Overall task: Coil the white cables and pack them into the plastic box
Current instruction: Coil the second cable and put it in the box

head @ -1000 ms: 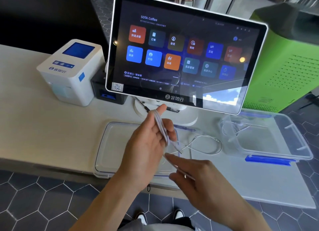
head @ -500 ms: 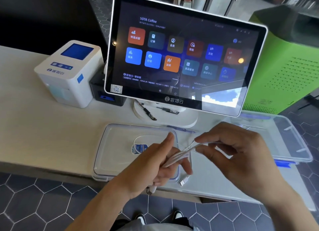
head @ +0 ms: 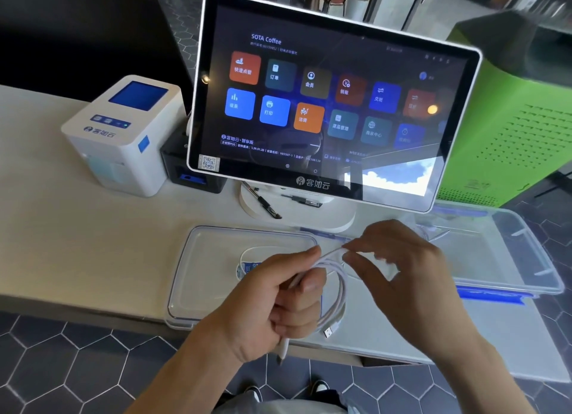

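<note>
A white cable [head: 339, 293] hangs in a loose loop between my two hands, above the counter's front edge. My left hand [head: 278, 302] is closed around one side of the loop, with a connector end poking out below the fist. My right hand [head: 399, 268] pinches the top of the loop between thumb and fingers. A USB plug dangles at the loop's bottom. The clear plastic box [head: 507, 258] with blue clips sits open to the right. Its clear lid [head: 216, 274] lies flat under my left hand.
A touchscreen terminal [head: 325, 104] on a white stand rises just behind the lid. A white label printer [head: 123, 135] and a small black device [head: 188, 172] stand at the left. A pen [head: 261, 200] lies on the stand's base. A green cabinet [head: 510, 128] is at the right.
My left hand dropped from raised to low over the lid. My right hand rose from below, took the cable's top and drew it into a round loop.
</note>
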